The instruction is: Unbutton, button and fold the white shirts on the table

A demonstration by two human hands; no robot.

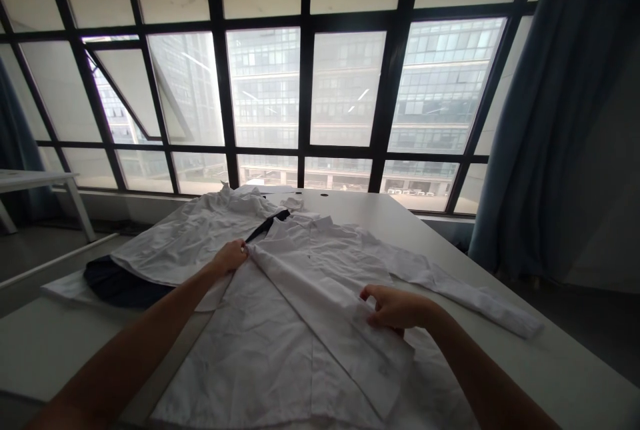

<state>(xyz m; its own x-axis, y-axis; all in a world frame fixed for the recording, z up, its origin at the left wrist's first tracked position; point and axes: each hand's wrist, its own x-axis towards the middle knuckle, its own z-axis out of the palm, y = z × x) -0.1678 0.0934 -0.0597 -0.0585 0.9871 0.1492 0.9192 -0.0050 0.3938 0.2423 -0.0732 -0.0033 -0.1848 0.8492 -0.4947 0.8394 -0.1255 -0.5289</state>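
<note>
A white long-sleeved shirt (270, 357) lies spread on the table, collar toward the window. One sleeve (320, 310) runs diagonally across its front, and the other stretches out to the right. At the shirt's upper left edge, by the shoulder, my left hand (233, 257) pinches the fabric. My right hand (397, 307) rests over the lower part of the folded sleeve; its thumb and index finger are curved with a gap between them, and the remaining fingers are partly hidden beneath the hand.
More white garments (195, 230) lie in a loose heap at the back left, with dark blue fabric (123, 283) under them. A black strip (267, 225) shows between the garments. The white table (540, 363) reaches toward the windows. A blue curtain (530, 123) hangs at right; another table (35, 180) stands left.
</note>
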